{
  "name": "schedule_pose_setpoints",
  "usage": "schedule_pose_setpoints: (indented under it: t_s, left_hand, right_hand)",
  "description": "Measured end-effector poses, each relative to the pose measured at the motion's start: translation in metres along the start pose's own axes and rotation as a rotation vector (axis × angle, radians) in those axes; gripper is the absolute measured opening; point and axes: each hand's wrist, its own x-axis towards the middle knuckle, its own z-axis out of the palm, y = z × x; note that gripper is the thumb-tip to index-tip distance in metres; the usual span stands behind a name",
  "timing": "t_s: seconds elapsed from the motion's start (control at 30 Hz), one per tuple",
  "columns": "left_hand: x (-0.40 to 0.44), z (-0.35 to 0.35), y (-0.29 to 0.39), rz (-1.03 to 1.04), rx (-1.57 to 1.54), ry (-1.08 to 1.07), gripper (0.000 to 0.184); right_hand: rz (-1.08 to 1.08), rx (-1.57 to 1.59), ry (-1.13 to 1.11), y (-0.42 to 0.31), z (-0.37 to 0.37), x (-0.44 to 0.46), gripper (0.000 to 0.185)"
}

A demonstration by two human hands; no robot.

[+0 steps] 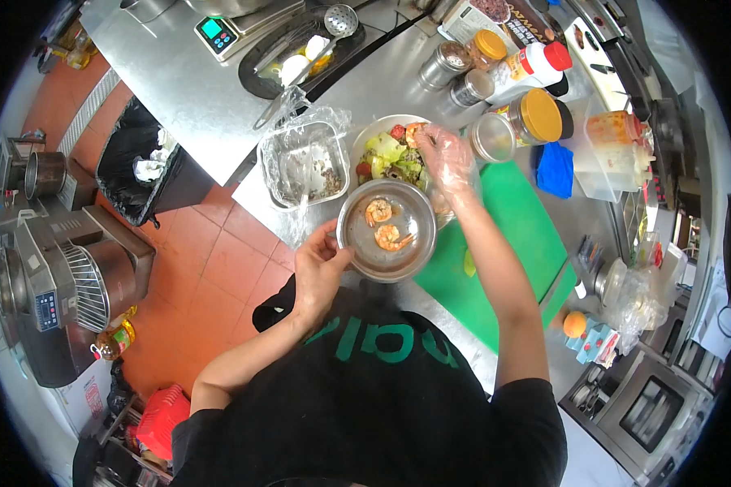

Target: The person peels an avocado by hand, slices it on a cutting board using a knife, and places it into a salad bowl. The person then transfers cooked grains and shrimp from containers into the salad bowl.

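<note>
My left hand [320, 272] grips the rim of a round metal bowl [388, 264], thumb over the edge. Inside it lie two cooked shrimp [392, 238]. Past the metal bowl stands a white salad bowl [369, 130] with lettuce [382, 152], red tomato pieces and grains. Over its right side is my right hand [447, 158], in a clear plastic glove. Its fingers are pinched on another shrimp [413, 132] at the salad's edge. The metal bowl partly covers the near side of the salad bowl.
A film-draped clear container [302, 166] stands left of the salad. Right are a green cutting board [508, 235] and a knife [555, 282]. Jars [444, 65] and bottles [530, 66] line the back. A black tray [272, 81] holds eggs and a slotted spoon [341, 21].
</note>
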Motion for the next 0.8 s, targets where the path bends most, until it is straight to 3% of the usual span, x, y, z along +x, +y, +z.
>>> schedule_pose_setpoints:
  t_s: [0.07,0.1,0.17,0.23,0.33,0.43,0.5,0.63,0.67,0.73,0.77,0.8]
  left_hand:
    - [-0.001,-0.001,0.004,-0.004,-0.003,-0.014,0.043]
    - [-0.001,-0.001,0.006,-0.003,-0.011,-0.027,0.044]
    - [-0.002,0.000,0.006,-0.008,-0.032,-0.016,0.044]
    - [-0.003,0.001,0.004,-0.007,-0.053,-0.016,0.044]
    - [-0.008,0.002,0.004,0.016,0.013,-0.049,0.044]
    - [-0.020,-0.004,0.008,0.046,0.184,-0.077,0.044]
    - [-0.023,-0.008,0.004,-0.018,0.089,-0.010,0.044]
    - [-0.030,-0.017,0.004,0.008,0.137,0.021,0.043]
    - [-0.031,-0.018,0.003,-0.002,0.119,0.015,0.043]
    - [-0.035,-0.021,0.003,-0.012,0.102,0.013,0.043]
    - [-0.038,-0.022,0.004,-0.029,0.102,0.012,0.043]
    - [-0.040,-0.023,0.005,-0.044,0.102,0.009,0.043]
  right_hand:
    - [-0.108,-0.284,-0.024,-0.012,-0.014,-0.005,0.023]
    - [-0.107,-0.284,-0.027,-0.019,-0.024,-0.009,0.023]
    - [-0.488,-0.209,0.152,-0.032,-0.047,-0.031,0.024]
    - [-0.832,-0.179,-0.016,-0.043,-0.060,-0.063,0.027]
    - [-0.530,-0.408,-0.345,-0.082,-0.054,-0.101,0.034]
    - [-0.438,-0.338,-0.433,-0.075,-0.029,-0.118,0.037]
    - [-0.509,-0.223,-0.255,-0.064,-0.013,-0.128,0.036]
    - [-0.540,0.007,-0.234,-0.078,-0.039,-0.118,0.036]
    - [-0.569,-0.080,-0.066,-0.073,-0.036,-0.114,0.034]
    - [-0.669,-0.150,0.004,-0.072,-0.044,-0.089,0.026]
    - [-0.480,0.016,0.008,-0.067,-0.033,-0.080,0.024]
    - [-0.481,0.018,0.009,-0.060,-0.022,-0.073,0.024]
